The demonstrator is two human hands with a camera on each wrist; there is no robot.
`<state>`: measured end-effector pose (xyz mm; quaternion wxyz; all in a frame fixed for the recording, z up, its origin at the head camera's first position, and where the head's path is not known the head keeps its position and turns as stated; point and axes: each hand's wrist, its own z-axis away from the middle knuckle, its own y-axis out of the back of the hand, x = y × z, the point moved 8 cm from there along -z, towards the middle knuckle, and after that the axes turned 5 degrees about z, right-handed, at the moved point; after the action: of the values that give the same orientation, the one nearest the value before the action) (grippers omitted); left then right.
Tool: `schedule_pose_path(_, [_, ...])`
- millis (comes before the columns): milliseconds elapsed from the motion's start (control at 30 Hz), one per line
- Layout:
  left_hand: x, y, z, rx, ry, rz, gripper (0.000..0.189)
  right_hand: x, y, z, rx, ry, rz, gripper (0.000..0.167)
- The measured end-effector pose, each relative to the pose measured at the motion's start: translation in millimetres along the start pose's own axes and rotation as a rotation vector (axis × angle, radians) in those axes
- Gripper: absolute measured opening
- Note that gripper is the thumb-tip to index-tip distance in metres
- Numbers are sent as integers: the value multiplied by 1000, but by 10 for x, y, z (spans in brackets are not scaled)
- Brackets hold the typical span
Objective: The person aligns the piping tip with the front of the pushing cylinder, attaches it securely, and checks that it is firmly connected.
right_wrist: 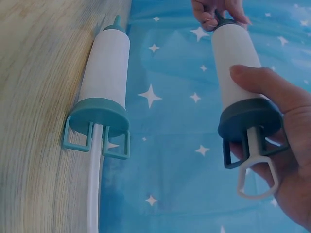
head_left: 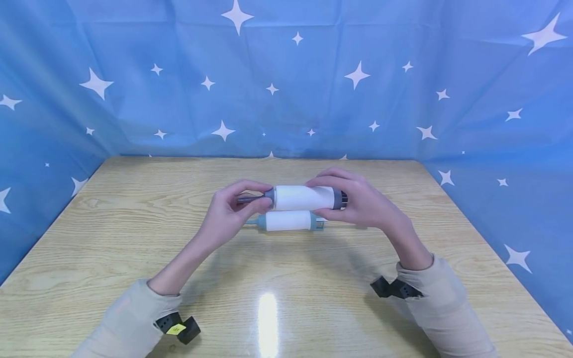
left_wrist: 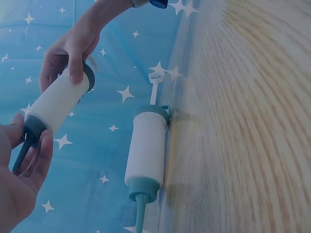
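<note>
A large syringe (head_left: 295,198) with a white barrel, dark grey end caps and a dark nozzle is held level above the table. My left hand (head_left: 228,205) pinches its nozzle-end cap between thumb and fingers. Around the barrel near the flanged end, my right hand (head_left: 364,201) grips with the thumb along the side. In the right wrist view the white plunger ring (right_wrist: 257,179) sits close behind the dark flange. A second syringe (head_left: 288,221) with teal ends lies on the table just nearer to me. Its long white plunger rod (right_wrist: 95,179) is drawn well out.
The wood-grain table (head_left: 233,283) spreads out beneath both hands, with a bright light reflection near its front. A blue curtain (head_left: 286,109) with white stars stands behind the table and along both sides.
</note>
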<state>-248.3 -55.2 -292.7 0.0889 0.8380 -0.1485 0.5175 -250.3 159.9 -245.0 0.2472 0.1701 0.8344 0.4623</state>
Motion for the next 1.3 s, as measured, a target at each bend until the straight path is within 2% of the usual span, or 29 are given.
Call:
schedule_pose_path(167, [10, 15, -3, 19, -32, 55, 16, -15, -1, -2, 6, 1, -1, 49])
schedule_pose_path(367, [10, 17, -15, 19, -17, 13, 26, -15, 9, 4, 17, 1, 3, 49])
schedule_pose_path(433, [-5, 14, -23, 12, 12, -9, 31, -22, 24, 4, 28, 13, 5, 50])
schedule_pose_path(533, [-63, 8, -23, -6, 89, -19, 32, -34, 43, 5, 43, 35, 8, 50])
schedule_pose_path(667, [-123, -8, -13, -33, 161, 22, 32, -45, 51, 2, 47, 49, 12, 50])
schedule_pose_path(767, [-116, -13, -11, -37, 153, 46, 33, -47, 42, -1, 38, 39, 19, 50])
schedule_pose_path(1033, [-76, -12, 3, -13, 125, 31, 38, -39, 27, -2, 21, 12, 22, 49])
schedule_pose_path(1300, [-52, 6, 0, -21, 59, 59, 22, -38, 0, -8, 20, 36, 14, 49])
